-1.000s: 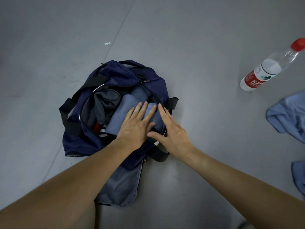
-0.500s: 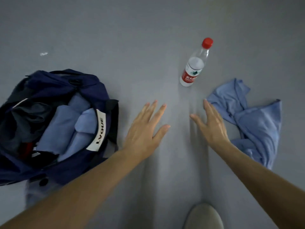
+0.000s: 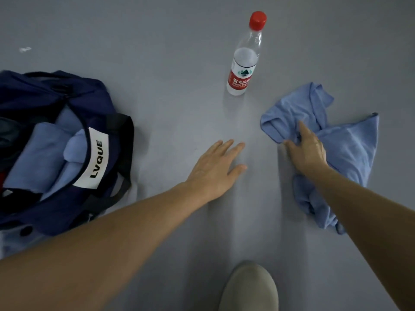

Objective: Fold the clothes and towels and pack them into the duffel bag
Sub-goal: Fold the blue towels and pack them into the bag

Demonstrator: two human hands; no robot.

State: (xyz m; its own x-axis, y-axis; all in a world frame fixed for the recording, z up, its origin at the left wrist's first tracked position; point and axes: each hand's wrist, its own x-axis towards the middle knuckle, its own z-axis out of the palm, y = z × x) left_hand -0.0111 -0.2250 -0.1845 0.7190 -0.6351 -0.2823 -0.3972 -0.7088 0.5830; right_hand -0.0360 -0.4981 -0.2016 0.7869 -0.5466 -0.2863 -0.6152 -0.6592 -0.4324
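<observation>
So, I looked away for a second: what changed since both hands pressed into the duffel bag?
Both hands left the duffel bag and moved right. The right hand grips the crumpled blue cloth; the left hand is open over the floor. The bag, still packed and open, and the water bottle stayed put.

Duffel bag (image 3: 67,90) left, towel (image 3: 350,144) right, bottle (image 3: 243,63) behind.

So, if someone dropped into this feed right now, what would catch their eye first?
The right hand grips a crumpled light blue garment on the grey floor at right, while the left hand is spread open mid-frame, holding nothing. At left sits the open navy duffel bag, stuffed with folded blue clothes beside its white LVQUE label. A red-capped water bottle stands at top centre.
</observation>
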